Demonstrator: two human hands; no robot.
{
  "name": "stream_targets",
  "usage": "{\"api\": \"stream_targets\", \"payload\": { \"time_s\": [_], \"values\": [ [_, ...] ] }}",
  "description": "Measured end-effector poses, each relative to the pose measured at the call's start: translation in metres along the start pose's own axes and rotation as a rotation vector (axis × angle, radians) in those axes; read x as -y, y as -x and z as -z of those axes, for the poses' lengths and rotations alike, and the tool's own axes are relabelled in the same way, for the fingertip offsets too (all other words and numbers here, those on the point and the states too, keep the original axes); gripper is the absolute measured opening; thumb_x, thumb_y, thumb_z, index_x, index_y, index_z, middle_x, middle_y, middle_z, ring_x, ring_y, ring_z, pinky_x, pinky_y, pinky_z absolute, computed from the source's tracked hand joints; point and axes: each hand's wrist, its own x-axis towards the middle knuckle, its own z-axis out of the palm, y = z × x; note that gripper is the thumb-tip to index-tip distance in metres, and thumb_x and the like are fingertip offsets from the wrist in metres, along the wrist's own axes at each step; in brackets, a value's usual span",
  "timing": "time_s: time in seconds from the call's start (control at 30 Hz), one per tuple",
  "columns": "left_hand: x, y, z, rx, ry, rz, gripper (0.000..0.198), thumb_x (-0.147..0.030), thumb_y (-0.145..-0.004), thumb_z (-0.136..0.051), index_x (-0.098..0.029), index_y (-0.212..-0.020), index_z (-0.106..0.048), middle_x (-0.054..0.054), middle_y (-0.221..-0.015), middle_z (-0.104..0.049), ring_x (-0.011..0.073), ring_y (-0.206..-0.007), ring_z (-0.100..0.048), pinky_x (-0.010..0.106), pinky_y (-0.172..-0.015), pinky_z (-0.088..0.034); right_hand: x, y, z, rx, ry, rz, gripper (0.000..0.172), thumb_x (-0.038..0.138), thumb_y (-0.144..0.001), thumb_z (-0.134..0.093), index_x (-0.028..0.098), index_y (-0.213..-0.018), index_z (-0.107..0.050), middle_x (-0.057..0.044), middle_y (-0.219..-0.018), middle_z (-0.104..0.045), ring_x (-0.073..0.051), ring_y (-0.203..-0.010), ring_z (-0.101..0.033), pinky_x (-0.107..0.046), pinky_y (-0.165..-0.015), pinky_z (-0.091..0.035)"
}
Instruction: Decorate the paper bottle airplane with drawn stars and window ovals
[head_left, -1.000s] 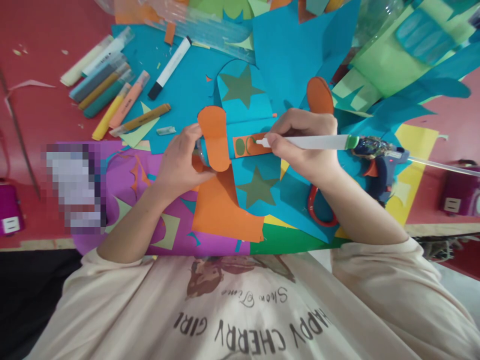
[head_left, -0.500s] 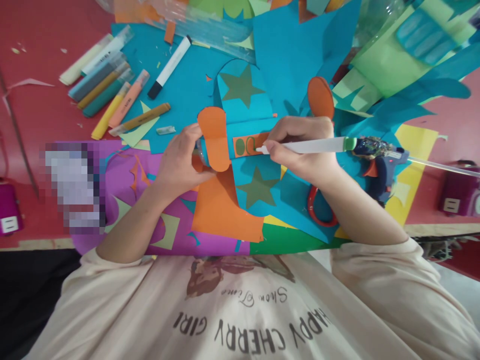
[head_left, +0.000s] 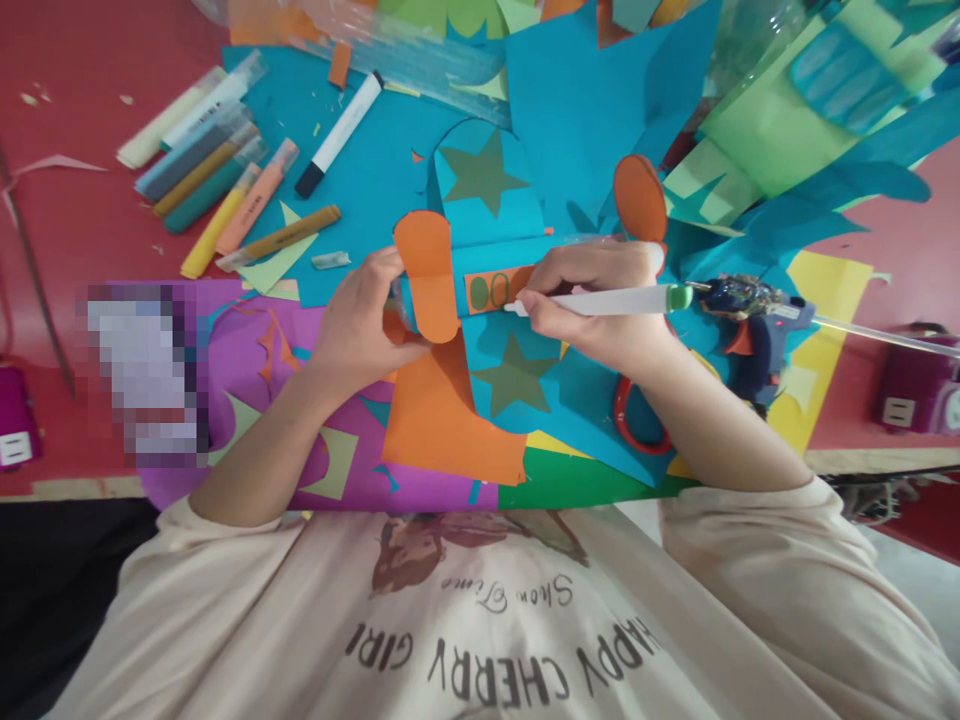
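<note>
A blue paper craft (head_left: pixel 491 250) lies in front of me, with an olive star on each of its side flaps. An orange strip (head_left: pixel 499 291) along its middle bears a filled green circle and a green ring outline. My right hand (head_left: pixel 604 290) is closed around a white marker (head_left: pixel 600 302) with a green end, its tip at the strip's lower edge near the ring. My left hand (head_left: pixel 364 315) grips the craft's left end, fingers and thumb curved around it beside an orange rounded paper piece (head_left: pixel 427 280). An orange oval (head_left: pixel 640 198) stands behind my right hand.
Several markers (head_left: pixel 217 170) lie at the upper left, with a black-capped marker (head_left: pixel 341 133) nearby. Right of my right hand are a glue gun (head_left: pixel 772 335) and red-handled scissors (head_left: pixel 622 415). Orange paper (head_left: pixel 442 430) and purple sheets (head_left: pixel 247 370) with scraps cover the near side.
The marker tip has moved slightly left and down, and the green curve is now a closed ring. My right hand shifted with it; my left hand keeps its hold.
</note>
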Motion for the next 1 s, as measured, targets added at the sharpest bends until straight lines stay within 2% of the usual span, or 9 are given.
{"api": "stream_targets", "payload": {
  "time_s": [0.1,0.2,0.33,0.57,0.83,1.0],
  "values": [
    [0.0009,0.0006,-0.0002,0.018,0.002,0.012,0.062,-0.065,-0.088,-0.059,-0.025,-0.131,-0.038,0.012,-0.138,-0.056,0.0346,-0.133,-0.053,0.05,-0.105,-0.05,0.0026,-0.0019,0.0031,0.002,-0.123,-0.073,0.036,0.042,-0.09,-0.061,0.02,-0.061,-0.058,0.001,-0.055,-0.059,-0.01,-0.051,-0.049,-0.026,-0.047,-0.039],
    [0.0027,0.0017,-0.0012,0.004,-0.035,-0.004,0.063,-0.064,-0.088,-0.061,-0.026,-0.132,-0.038,0.012,-0.138,-0.056,0.0343,-0.132,-0.055,0.05,-0.102,-0.052,0.004,-0.0033,0.0041,-0.074,-0.224,-0.145,0.034,0.045,-0.088,-0.064,0.022,-0.064,-0.057,0.0,-0.058,-0.061,-0.012,-0.051,-0.051,-0.028,-0.045,-0.039],
    [0.0038,0.0023,-0.0022,-0.015,-0.059,-0.048,0.06,-0.057,-0.089,-0.064,-0.027,-0.133,-0.036,0.013,-0.138,-0.056,0.0346,-0.129,-0.057,0.049,-0.098,-0.054,0.0029,-0.0024,0.0004,-0.13,-0.21,-0.19,0.037,0.053,-0.087,-0.063,0.022,-0.067,-0.058,0.0,-0.061,-0.061,-0.012,-0.052,-0.051,-0.027,-0.047,-0.039],
    [0.0047,0.0022,-0.0022,0.006,-0.04,-0.036,0.063,-0.056,-0.088,-0.065,-0.026,-0.135,-0.035,0.014,-0.14,-0.054,0.0362,-0.131,-0.055,0.051,-0.102,-0.052,0.0012,-0.0023,-0.002,-0.11,-0.139,-0.194,0.037,0.051,-0.087,-0.063,0.022,-0.066,-0.059,0.001,-0.06,-0.059,-0.012,-0.055,-0.051,-0.027,-0.05,-0.041],
    [0.0046,0.0021,-0.0009,0.021,0.01,0.025,0.065,-0.061,-0.086,-0.066,-0.026,-0.132,-0.038,0.013,-0.139,-0.056,0.0369,-0.131,-0.055,0.052,-0.104,-0.05,0.0034,-0.0036,-0.001,-0.058,-0.176,-0.141,0.035,0.048,-0.087,-0.065,0.021,-0.065,-0.06,0.001,-0.059,-0.058,-0.011,-0.055,-0.051,-0.029,-0.057,-0.045],
    [0.0032,0.0015,-0.0004,0.015,-0.013,0.021,0.063,-0.063,-0.086,-0.064,-0.028,-0.132,-0.039,0.011,-0.138,-0.056,0.0351,-0.13,-0.056,0.05,-0.103,-0.051,0.0024,-0.0028,0.0007,-0.018,-0.176,-0.131,0.035,0.043,-0.087,-0.065,0.02,-0.062,-0.058,0.003,-0.053,-0.055,-0.01,-0.05,-0.047,-0.027,-0.052,-0.041]
  ]
}}
